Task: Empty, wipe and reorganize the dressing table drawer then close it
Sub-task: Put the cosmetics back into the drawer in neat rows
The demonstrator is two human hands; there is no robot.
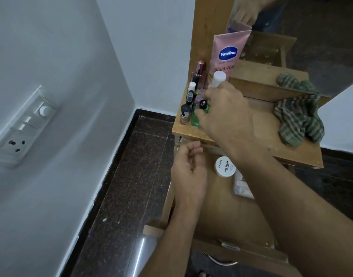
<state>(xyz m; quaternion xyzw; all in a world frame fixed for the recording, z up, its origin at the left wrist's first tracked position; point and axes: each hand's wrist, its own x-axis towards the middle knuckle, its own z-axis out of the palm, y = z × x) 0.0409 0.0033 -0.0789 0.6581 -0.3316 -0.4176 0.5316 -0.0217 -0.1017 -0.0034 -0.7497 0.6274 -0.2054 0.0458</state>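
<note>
The wooden drawer (227, 214) stands pulled out below the dressing table top (265, 124). In it lie a round white nail polish remover tub (225, 166) and a pale packet (241, 186) partly under my arm. My right hand (225, 114) reaches over the table top and holds a green item (195, 120) among the small bottles (188, 104) at the left corner. A white-capped bottle (218, 77) shows just above that hand. My left hand (188, 172) hovers over the drawer's left side, fingers loosely curled, holding nothing.
A pink Vaseline tube (228, 52) leans on the mirror (311, 37). A green striped cloth (299, 120) lies at the table's right. The white wall with a switch panel (21, 126) is close on the left, over dark tiled floor (127, 186).
</note>
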